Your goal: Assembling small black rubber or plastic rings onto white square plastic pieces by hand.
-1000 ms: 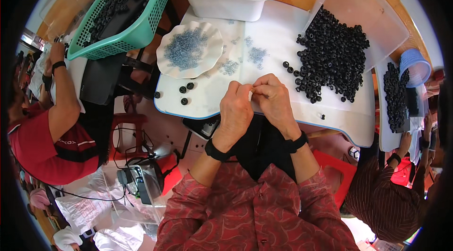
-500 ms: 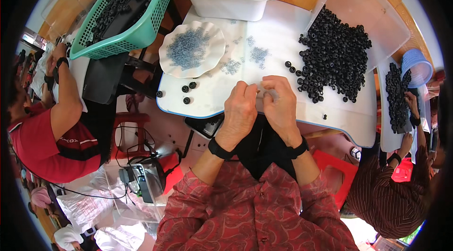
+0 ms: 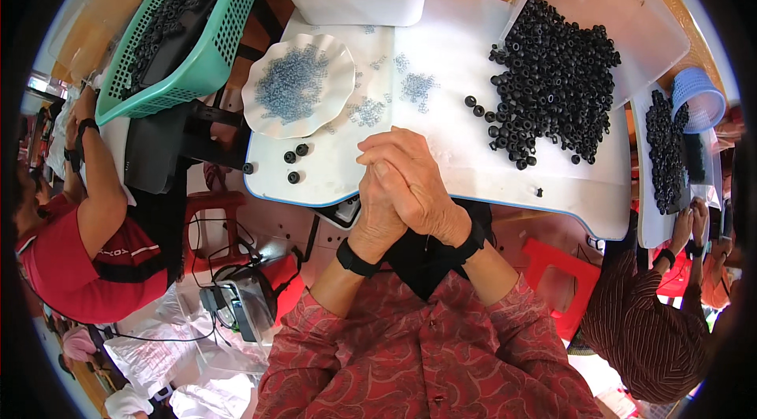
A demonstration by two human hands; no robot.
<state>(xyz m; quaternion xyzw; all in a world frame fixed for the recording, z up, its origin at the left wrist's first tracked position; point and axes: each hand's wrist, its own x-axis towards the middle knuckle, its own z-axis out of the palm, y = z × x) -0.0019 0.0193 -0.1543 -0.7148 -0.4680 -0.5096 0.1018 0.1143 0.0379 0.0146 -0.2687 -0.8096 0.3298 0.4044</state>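
Left hand (image 3: 375, 218) and right hand (image 3: 418, 194) clasped at the table's (image 3: 473, 163) blue-trimmed near edge.
Fingers (image 3: 386, 152) fold closed; any contents cannot be told. Beyond, its smooth white top separates loose clear bits (image 3: 418, 88) and a wavy-rimmed plate (image 3: 343, 84) from heaped, rounded black beads (image 3: 556, 80).

Bright light on white table (image 3: 505, 175); corners black, edges bowed.

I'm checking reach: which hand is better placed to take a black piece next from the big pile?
Probably the right hand: it is nearer the pile of black pieces, off to the right, than the left hand. But they're clasped together, neither free.
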